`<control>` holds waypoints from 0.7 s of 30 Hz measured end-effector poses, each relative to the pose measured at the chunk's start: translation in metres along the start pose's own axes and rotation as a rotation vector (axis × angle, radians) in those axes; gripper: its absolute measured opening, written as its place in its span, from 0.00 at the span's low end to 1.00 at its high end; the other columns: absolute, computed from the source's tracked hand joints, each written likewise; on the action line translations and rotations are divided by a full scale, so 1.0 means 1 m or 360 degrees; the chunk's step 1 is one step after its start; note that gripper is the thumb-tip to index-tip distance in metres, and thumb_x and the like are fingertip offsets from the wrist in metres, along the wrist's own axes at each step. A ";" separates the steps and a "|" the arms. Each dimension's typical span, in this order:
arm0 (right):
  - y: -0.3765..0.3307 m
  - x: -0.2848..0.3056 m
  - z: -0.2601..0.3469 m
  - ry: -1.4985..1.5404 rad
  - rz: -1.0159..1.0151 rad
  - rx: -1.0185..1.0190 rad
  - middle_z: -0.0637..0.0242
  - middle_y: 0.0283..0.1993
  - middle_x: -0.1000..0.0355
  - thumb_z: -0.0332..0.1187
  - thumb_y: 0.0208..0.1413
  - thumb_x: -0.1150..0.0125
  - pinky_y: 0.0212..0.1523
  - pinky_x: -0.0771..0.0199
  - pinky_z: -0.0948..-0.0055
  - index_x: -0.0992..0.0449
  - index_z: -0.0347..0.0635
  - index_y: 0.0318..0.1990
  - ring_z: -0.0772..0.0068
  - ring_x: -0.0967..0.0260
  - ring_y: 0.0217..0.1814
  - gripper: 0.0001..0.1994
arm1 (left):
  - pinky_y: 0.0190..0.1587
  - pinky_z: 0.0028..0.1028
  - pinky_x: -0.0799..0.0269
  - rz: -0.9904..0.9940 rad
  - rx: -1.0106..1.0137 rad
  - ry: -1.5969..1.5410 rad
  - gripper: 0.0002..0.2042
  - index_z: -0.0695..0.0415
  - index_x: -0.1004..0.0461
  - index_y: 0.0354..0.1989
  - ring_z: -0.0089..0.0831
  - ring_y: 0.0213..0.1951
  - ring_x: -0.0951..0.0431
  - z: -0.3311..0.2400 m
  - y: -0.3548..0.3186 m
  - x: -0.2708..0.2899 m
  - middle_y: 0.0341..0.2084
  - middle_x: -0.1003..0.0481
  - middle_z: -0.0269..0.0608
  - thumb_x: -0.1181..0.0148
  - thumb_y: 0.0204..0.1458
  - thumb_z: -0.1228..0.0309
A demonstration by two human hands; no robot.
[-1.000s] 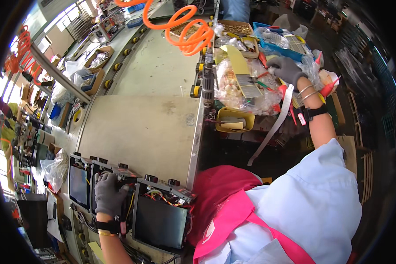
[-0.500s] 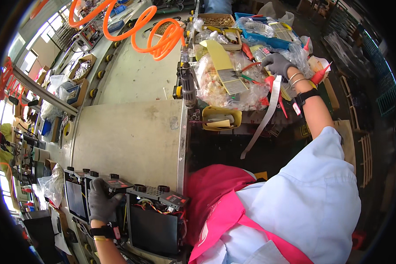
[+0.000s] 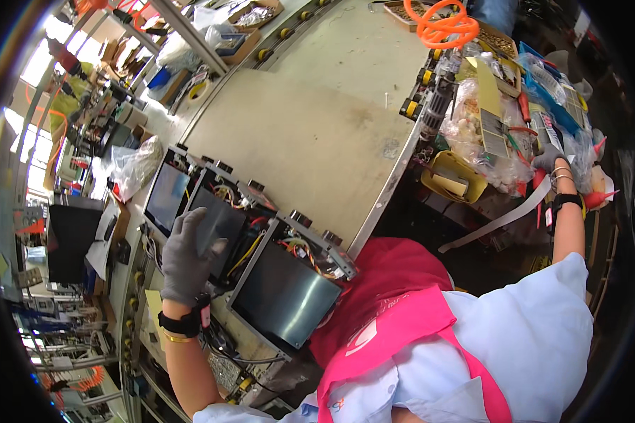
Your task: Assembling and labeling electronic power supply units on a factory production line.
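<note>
My left hand (image 3: pixel 185 262), in a grey glove, is raised with fingers apart in front of the middle one of three black devices with flat screens. It holds nothing. The middle screen (image 3: pixel 215 218) is partly hidden behind it. The nearest device's dark screen (image 3: pixel 286 292) faces up and toward me, with coloured wires (image 3: pixel 305 257) showing behind its top. Another screen (image 3: pixel 167 197) stands farther left. Out at the right, my gloved right hand (image 3: pixel 549 158) reaches into a pile of plastic bags (image 3: pixel 466 127). A white strip (image 3: pixel 501 222) hangs beside it. Its fingers are mostly hidden.
A bare worktop (image 3: pixel 296 134) with a metal edge lies beyond the devices. A yellow bin (image 3: pixel 455 176) stands below the bags, near a blue tray (image 3: pixel 543 81) and red-tipped bottles (image 3: pixel 600 199). An orange coiled hose (image 3: pixel 444 28) hangs at the far end. A clear bag (image 3: pixel 137 166) lies at left.
My view has turned, so the bench now slants to the right. My left hand has come off the devices' top edge, its fingers spreading. My right hand stays at the pile of bags.
</note>
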State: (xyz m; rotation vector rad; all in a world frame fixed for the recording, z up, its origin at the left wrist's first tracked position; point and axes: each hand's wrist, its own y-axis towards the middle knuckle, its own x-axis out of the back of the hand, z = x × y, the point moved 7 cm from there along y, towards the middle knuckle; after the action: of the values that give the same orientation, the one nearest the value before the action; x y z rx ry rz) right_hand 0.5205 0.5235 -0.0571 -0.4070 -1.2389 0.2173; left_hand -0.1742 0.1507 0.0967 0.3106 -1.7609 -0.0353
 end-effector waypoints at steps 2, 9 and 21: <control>0.024 0.010 -0.036 0.0017 -0.0026 -0.0017 0.59 0.36 0.25 0.32 0.32 0.30 0.38 0.27 0.68 0.24 0.32 0.43 0.68 0.29 0.34 0.24 | 0.45 0.39 0.26 -0.0009 -0.0066 -0.0101 0.26 0.58 0.31 0.51 0.49 0.45 0.25 -0.027 -0.009 0.004 0.44 0.27 0.50 0.31 0.40 0.69; -0.003 0.138 -0.050 0.0766 -0.0833 0.0627 0.67 0.32 0.25 0.37 0.45 0.32 0.33 0.31 0.72 0.22 0.37 0.42 0.79 0.33 0.29 0.17 | 0.61 0.43 0.38 0.0336 -0.0625 -0.0406 0.27 0.55 0.29 0.53 0.46 0.53 0.29 -0.111 -0.038 -0.027 0.52 0.30 0.45 0.35 0.44 0.57; -0.154 0.149 0.084 0.2833 -0.0271 0.1693 0.66 0.22 0.44 0.44 0.59 0.45 0.27 0.43 0.79 0.35 0.26 0.45 0.76 0.51 0.19 0.23 | 0.63 0.46 0.42 0.0394 -0.0852 -0.0154 0.25 0.57 0.28 0.50 0.46 0.54 0.30 -0.120 -0.029 -0.062 0.50 0.29 0.44 0.40 0.48 0.54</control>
State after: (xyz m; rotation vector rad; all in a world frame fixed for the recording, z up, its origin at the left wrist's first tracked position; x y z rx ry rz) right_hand 0.4788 0.4546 0.1587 0.4503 0.6643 0.2259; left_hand -0.0420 0.1549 0.0573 -0.3017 -1.7995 -0.3416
